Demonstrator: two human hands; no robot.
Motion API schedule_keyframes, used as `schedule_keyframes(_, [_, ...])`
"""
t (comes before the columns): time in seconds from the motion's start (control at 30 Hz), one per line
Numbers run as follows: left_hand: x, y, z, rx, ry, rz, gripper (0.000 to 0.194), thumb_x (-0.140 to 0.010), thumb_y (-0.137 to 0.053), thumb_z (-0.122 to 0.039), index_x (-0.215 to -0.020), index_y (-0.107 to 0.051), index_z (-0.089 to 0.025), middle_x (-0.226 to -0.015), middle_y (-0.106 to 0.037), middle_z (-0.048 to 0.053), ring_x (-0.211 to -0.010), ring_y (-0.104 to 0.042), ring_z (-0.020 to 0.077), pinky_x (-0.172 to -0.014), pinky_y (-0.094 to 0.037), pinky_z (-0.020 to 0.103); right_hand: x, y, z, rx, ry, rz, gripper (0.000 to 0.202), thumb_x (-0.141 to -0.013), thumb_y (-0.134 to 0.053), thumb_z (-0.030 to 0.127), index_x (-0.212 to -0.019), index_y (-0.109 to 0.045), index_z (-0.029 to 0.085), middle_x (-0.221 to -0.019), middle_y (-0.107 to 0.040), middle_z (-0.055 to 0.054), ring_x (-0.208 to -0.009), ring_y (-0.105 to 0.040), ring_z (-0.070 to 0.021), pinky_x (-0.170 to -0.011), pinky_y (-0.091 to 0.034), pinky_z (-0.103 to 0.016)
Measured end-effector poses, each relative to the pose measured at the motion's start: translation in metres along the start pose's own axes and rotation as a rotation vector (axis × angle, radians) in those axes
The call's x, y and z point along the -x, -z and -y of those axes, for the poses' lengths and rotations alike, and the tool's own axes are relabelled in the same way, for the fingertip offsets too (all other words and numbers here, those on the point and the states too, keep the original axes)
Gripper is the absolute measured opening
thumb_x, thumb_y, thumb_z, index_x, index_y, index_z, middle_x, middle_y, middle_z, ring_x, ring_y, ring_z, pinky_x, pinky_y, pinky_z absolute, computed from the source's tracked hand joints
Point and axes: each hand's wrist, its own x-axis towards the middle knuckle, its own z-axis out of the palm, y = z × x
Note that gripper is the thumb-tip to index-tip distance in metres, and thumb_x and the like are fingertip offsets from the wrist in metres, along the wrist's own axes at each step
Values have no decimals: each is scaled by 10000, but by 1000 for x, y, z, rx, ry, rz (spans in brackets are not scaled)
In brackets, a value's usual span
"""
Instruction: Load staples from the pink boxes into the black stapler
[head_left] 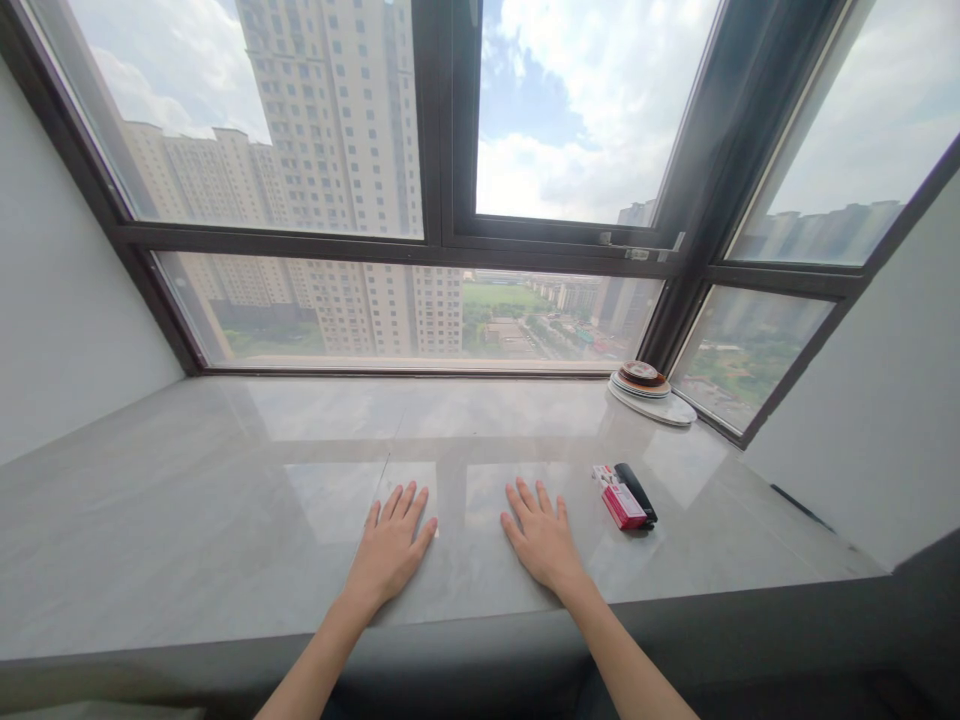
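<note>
Palm down on the pale marble sill (187, 520), my left hand (390, 545) lies flat with its fingers spread and holds nothing. My right hand (541, 535) rests the same way to its right, fingers apart and nothing held. A gap of bare sill separates the two hands. Just right of my right hand are a red and white small box (624, 506) and a black stapler-like object (636, 494), lying side by side and close together. Neither hand touches them.
A stack of plates (641, 385) stands in the back right corner by the dark window frame (431, 250). A thin dark strip (801, 507) lies along the right wall. The sill's front edge runs beneath my wrists. Tall buildings show outside.
</note>
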Motion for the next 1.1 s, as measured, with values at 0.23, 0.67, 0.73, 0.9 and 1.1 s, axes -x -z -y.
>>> schedule_keyframes(0.23, [0, 0, 1, -8, -10, -2, 581, -1021, -343, -515, -1567, -341, -317, -1653, -262, 30, -1534, -194, 280, -1223, -147, 511, 0, -2, -1, 2, 4, -8, 601, -1022, -252, 556, -1597, -250, 378, -1673, -190, 47, -1551, -68, -291, -1210, -5, -544])
schedule_keyframes(0.67, [1, 4, -3, 22, 5, 3, 574, -1019, -351, -509, -1559, -359, -316, -1647, -281, 27, -1535, -191, 271, -1230, -137, 502, 1, 4, 0, -18, -9, 5, 599, -1019, -275, 547, -1593, -268, 373, -1672, -201, 49, -1549, -76, -287, -1217, -5, -520])
schedule_keyframes(0.73, [1, 6, -3, 35, 10, 5, 571, -1015, -363, -509, -1554, -369, -320, -1646, -282, 25, -1535, -189, 274, -1231, -135, 505, 2, 7, 2, -21, -20, 17, 599, -1018, -283, 543, -1593, -267, 376, -1672, -199, 50, -1550, -71, -283, -1219, -2, -514])
schedule_keyframes(0.9, [1, 8, -5, 34, 17, 37, 586, -1007, -377, -505, -1562, -350, -318, -1655, -251, 21, -1542, -161, 276, -1231, -114, 518, 3, 11, 5, -30, -32, 36, 597, -1016, -298, 531, -1592, -271, 375, -1672, -201, 47, -1553, -60, -279, -1219, 11, -516])
schedule_keyframes(1.1, [3, -3, -13, -38, 66, 2, 623, -1002, -345, -504, -1575, -328, -258, -1663, -221, 54, -1540, -148, 306, -1226, -74, 550, 2, 9, 3, -41, -34, 40, 602, -1014, -322, 532, -1591, -273, 370, -1673, -196, 41, -1555, -38, -278, -1219, 24, -526])
